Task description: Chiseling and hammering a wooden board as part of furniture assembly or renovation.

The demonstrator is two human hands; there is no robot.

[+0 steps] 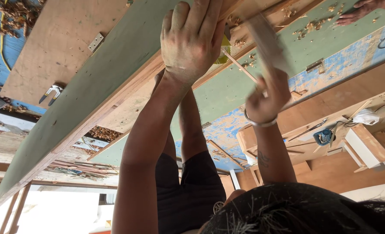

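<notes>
Your right hand point(266, 97) is the one closer to you. Its fingers point(275, 86) are curled tight around the lower end of a pale flat piece point(265, 37). That piece is blurred, so you cannot tell exactly what it is. It rises from the fist up and slightly left, with its far end over the worktop point(352, 56) of worn blue and green paint.

Just beyond and to the left of those fingers, your left hand point(192, 41) lies spread and flat, palm down, gripping nothing. It presses on the long green board point(92, 86). The board's long axis runs diagonally, from far below-left of the hand, under the palm, and on up to the right. A small yellow thing point(222, 50) peeks out at the right edge of that palm, between your two hands.

A hinge point(96, 42) sits well left of the flat hand. Farther right, wood shavings point(313, 24) lie scattered, and beyond them another person's hand point(358, 12) rests on the worktop.
</notes>
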